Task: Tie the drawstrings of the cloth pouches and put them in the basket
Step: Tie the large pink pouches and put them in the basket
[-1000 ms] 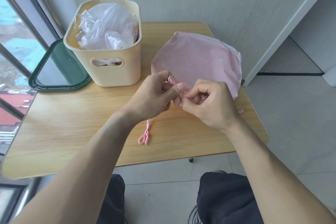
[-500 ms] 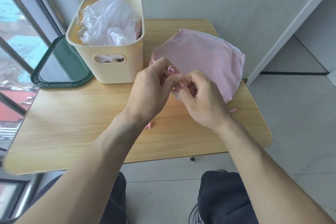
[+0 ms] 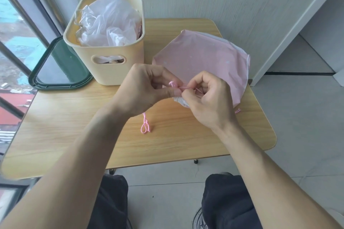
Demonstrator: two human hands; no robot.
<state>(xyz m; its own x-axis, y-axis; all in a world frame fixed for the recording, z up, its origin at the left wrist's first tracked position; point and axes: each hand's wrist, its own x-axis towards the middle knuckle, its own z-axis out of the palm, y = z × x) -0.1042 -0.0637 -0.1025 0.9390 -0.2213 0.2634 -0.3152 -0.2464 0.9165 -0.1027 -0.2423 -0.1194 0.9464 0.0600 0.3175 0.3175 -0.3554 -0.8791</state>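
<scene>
Far left: dark green tray [image 3: 46, 82] lies at the table edge by the window, touching or just beside the basket's base. Cream plastic basket [image 3: 111, 69] stands on the wooden table [image 3: 74, 117] w/ crumpled white plastic bags [image 3: 108, 24] filling it to the rim; some show thru the handle cutout. Mid-table: left hand [image 3: 141, 91], fingers curled, thumb + forefinger pinching the pink drawstring [image 3: 178, 87] at the pouch mouth; a small loop of cord sticks up just above the thumb. One cord tail w/ a knotted loop end [image 3: 145, 128] trails from under the left hand onto the table toward the near edge. Right hand [image 3: 206, 102] meets the left, fingers clenched on the same drawstring, fingertips pinching it. Pink cloth pouch [image 3: 202, 59] lies flat on the table behind both hands, right of the basket, not in it; white lining shows along its right edge. Another cord end [image 3: 237, 111] pokes out at the pouch's near right side.
</scene>
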